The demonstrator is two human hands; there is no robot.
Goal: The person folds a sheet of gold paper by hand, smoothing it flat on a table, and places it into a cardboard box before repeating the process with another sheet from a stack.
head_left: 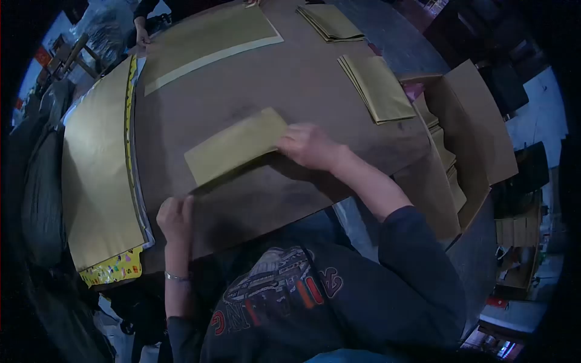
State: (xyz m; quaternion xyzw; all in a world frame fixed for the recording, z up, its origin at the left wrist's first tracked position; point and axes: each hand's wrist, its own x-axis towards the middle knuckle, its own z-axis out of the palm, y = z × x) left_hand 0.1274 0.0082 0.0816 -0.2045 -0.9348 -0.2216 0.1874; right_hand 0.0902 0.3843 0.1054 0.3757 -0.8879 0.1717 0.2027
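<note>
A folded sheet of yellow-brown paper point(236, 145) is held at a slant above the brown tabletop, casting a shadow below it. My right hand point(310, 146) grips its right end, fingers closed over the edge. Just below the sheet's lower left corner is my left hand point(174, 219), its fingers curled in and its thumb pointing toward the paper. A small gap separates that thumb from the corner, and I see nothing in this hand.
Folded paper stacks point(382, 89) point(331, 23) lie at the right and far right. An open cardboard box point(478, 121) with folded paper inside stands at the right. Large sheets point(100, 169) lie at left. Another person's hand point(142, 37) touches a large sheet point(212, 37) at the far side.
</note>
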